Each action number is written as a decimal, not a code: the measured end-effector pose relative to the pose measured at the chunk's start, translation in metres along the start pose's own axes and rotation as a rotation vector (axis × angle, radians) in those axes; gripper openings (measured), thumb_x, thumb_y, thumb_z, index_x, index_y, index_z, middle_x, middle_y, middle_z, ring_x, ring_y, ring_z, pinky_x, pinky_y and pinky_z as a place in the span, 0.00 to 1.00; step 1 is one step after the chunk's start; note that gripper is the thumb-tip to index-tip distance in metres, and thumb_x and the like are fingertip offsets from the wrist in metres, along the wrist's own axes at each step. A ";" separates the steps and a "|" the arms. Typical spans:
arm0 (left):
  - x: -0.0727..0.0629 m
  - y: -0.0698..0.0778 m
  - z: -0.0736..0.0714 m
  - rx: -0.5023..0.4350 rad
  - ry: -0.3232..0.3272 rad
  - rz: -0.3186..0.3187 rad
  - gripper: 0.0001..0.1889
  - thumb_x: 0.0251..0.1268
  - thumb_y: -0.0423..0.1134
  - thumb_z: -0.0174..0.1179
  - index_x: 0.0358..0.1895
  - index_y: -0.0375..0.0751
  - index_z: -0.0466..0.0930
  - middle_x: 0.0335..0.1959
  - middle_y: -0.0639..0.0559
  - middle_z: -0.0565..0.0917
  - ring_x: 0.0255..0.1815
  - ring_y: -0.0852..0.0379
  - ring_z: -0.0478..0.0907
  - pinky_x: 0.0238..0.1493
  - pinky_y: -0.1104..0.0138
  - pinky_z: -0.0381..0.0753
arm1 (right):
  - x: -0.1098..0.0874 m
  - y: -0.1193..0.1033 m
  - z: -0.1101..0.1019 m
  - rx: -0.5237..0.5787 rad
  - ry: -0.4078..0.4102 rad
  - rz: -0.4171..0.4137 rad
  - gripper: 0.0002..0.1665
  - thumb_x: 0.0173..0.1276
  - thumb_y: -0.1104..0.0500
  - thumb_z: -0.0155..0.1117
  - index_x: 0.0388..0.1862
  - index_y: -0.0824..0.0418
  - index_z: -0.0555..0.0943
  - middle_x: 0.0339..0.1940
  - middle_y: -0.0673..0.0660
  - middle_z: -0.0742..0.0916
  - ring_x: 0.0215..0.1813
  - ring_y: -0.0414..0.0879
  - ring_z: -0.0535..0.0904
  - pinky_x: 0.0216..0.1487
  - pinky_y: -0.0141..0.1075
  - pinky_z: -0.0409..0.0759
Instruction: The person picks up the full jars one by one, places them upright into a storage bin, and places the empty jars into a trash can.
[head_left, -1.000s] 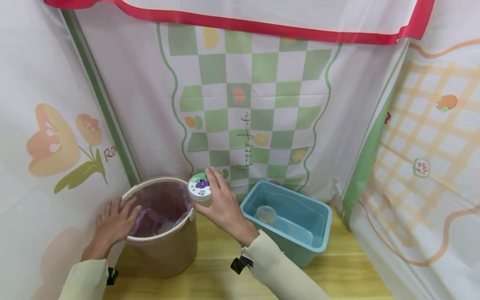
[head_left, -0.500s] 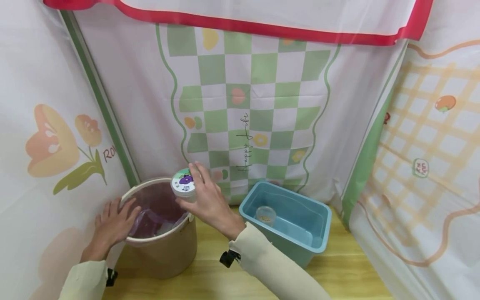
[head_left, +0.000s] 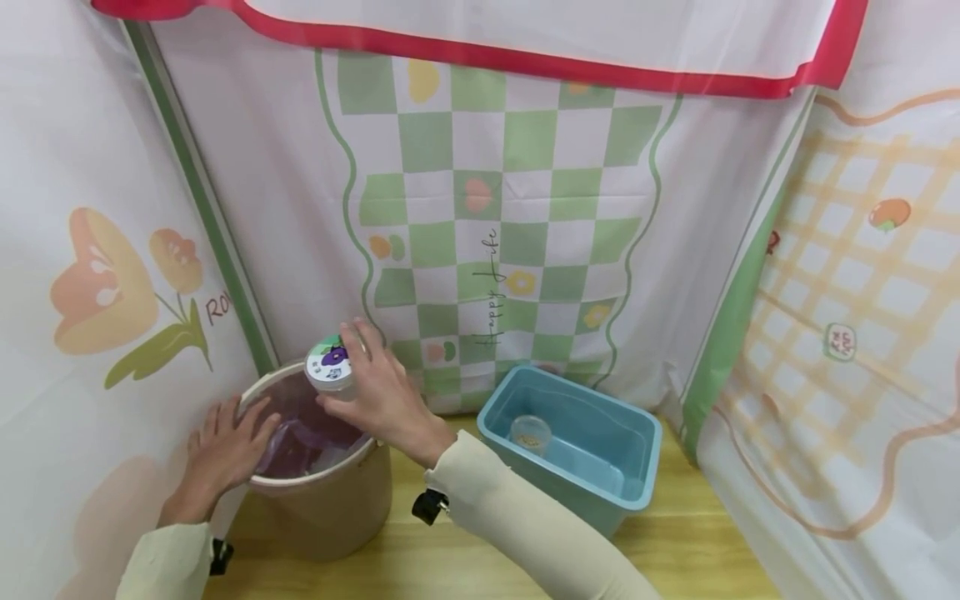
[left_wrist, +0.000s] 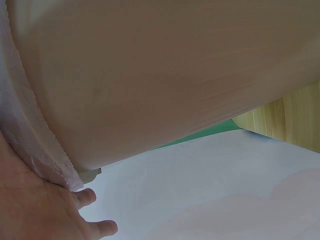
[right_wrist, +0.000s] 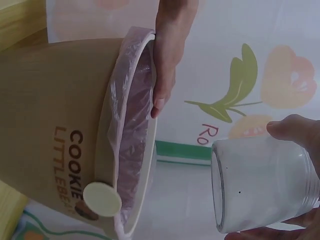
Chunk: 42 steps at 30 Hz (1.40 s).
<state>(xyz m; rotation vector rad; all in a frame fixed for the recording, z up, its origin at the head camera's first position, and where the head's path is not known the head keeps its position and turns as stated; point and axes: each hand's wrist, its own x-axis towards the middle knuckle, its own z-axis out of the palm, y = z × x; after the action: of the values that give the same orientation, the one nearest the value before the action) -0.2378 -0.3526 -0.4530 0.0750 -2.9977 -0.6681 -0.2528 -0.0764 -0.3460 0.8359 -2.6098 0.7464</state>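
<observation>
My right hand (head_left: 386, 408) grips a clear jar (right_wrist: 260, 175) with a round printed lid (head_left: 327, 363), green and white with a purple picture. The jar hangs upright over the right part of a brown bin (head_left: 330, 517), its base toward the bin's mouth in the right wrist view. Only a few dark specks show in its see-through body. Fingers spread and fairly straight, my left hand (head_left: 225, 454) rests on the bin's left rim. A thin purple bag (right_wrist: 135, 115) lines the bin and folds over its rim.
To the right on the wood-grain surface (head_left: 442, 533) stands a blue rectangular tub (head_left: 600, 437). Inside it sits a small clear cup (head_left: 531, 434) with tan bits at the bottom. Printed cloth (head_left: 525, 192) hangs close behind and along both sides.
My right hand has carried the jar leftward, from beside the bin's right rim to above its opening. The left hand and the tub have stayed in place.
</observation>
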 end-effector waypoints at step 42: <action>0.001 -0.002 0.001 0.019 0.003 0.001 0.38 0.90 0.63 0.28 0.87 0.40 0.54 0.86 0.21 0.42 0.84 0.14 0.35 0.75 0.16 0.38 | -0.008 0.040 0.021 -0.112 -0.291 -0.105 0.46 0.84 0.26 0.48 0.92 0.38 0.52 0.95 0.49 0.51 0.94 0.59 0.43 0.91 0.63 0.49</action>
<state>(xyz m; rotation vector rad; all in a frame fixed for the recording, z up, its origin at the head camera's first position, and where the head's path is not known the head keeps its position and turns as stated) -0.2388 -0.3542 -0.4548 0.0762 -3.0014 -0.6386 -0.2736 -0.0566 -0.3816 1.1106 -2.7989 0.4751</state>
